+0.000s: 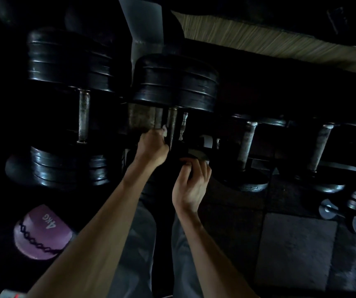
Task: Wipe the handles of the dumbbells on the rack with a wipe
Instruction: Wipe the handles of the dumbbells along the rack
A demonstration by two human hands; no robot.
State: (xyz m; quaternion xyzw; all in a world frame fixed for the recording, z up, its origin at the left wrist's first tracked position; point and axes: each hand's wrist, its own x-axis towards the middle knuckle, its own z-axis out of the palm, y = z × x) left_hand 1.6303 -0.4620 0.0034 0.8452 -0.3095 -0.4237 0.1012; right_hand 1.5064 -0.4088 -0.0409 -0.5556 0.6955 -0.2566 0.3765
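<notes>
A: Left hand (pixel 151 147)?
B: Fingers curled, pinching a small white wipe (pixel 164 130) against the knurled handle (pixel 171 127) of the middle dumbbell (pixel 175 82). Wipe sits at the handle's left side, about midway down, mostly hidden by the fingers.

A: Right hand (pixel 191 186)?
B: Lower and right of the left one, fingers bent over the dark near end of that same dumbbell. Too dark to tell if it really grips the plate or only rests there.

A: Where's the dumbbell?
B: On the rack (pixel 142 119), handle pointing toward the camera, far plates up top. Bigger dumbbell (pixel 69 61) to its left with a bare steel handle (pixel 84 117). 2 more handles to the right, one near (pixel 247 145), one far right (pixel 321 147).

A: Floor stuff?
B: Purple medicine ball (pixel 41 231) marked 4KG at lower left. Small dumbbells (pixel 349 211) lying on the floor mats (pixel 295 250) at lower right. Grey trouser legs (pixel 138 244) between the forearms.

A: Lighting?
B: Very dim, edges mostly black.
</notes>
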